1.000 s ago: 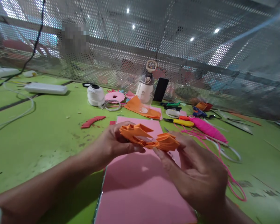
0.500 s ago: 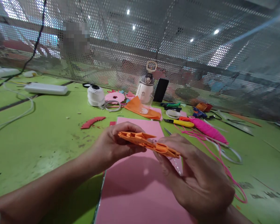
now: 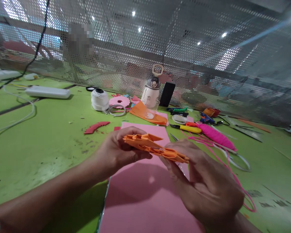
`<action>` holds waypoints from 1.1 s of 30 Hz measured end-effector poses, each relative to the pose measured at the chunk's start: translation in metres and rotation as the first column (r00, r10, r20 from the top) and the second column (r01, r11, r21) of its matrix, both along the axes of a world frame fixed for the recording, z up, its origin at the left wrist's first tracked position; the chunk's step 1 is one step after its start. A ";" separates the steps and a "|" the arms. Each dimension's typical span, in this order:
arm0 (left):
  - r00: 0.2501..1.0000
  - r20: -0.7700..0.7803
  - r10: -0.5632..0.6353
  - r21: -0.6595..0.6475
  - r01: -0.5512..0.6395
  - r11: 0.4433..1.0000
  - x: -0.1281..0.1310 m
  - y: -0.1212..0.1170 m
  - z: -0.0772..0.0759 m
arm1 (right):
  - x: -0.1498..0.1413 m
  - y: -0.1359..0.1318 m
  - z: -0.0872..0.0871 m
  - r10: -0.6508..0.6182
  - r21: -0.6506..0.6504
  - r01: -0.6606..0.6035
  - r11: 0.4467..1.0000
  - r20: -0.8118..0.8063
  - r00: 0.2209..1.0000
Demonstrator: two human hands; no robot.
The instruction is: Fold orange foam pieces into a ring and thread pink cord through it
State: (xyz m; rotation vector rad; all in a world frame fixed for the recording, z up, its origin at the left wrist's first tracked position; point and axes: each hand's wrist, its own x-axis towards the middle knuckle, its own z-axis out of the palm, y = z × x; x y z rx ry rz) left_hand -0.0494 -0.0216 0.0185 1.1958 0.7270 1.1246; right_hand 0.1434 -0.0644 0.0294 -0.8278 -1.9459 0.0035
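Note:
Between my two hands is a chain of folded orange paper pieces (image 3: 145, 143), held above a pink sheet (image 3: 145, 200) on the table. My left hand (image 3: 120, 147) pinches its left part, thumb below and fingers behind. The right end is gripped between the thumb and fingers of my right hand (image 3: 201, 181). Fanned layers of folds face me along the chain's edge. My fingers hide part of its far side. Left of the pink sheet lies a curved red folded paper strip (image 3: 96, 127).
Behind stand a white thread spool (image 3: 99, 99), a bottle (image 3: 150, 92) and a dark phone (image 3: 167, 94). Orange paper (image 3: 145, 113) lies before the bottle. To the right are a yellow-handled cutter (image 3: 189, 128), a bright pink yarn bundle (image 3: 217, 137) and a blue glue gun (image 3: 206, 118). A perforated metal screen (image 3: 126, 48) rises behind.
The orange chain has tilted slightly, showing a little more of its folded layers. Both hands keep their hold almost in the same place.

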 end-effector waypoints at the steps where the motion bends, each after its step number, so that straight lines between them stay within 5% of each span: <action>1: 1.000 0.005 -0.009 -0.003 0.009 1.000 0.000 0.001 0.000 | 0.000 0.000 0.001 -0.006 0.011 0.006 1.000 0.007 1.000; 13: 1.000 -0.008 -0.012 -0.030 0.011 0.999 -0.002 -0.001 0.000 | -0.001 0.000 0.002 -0.050 0.052 0.049 0.997 0.030 0.998; 23: 0.992 0.120 -0.036 0.007 0.035 0.999 0.000 -0.001 0.001 | -0.001 0.000 0.008 0.074 0.016 -0.074 0.997 0.015 0.997; 33: 0.987 0.152 -0.054 0.017 0.052 0.998 0.001 -0.001 0.002 | -0.002 0.001 0.005 0.006 0.061 -0.009 0.998 0.042 0.999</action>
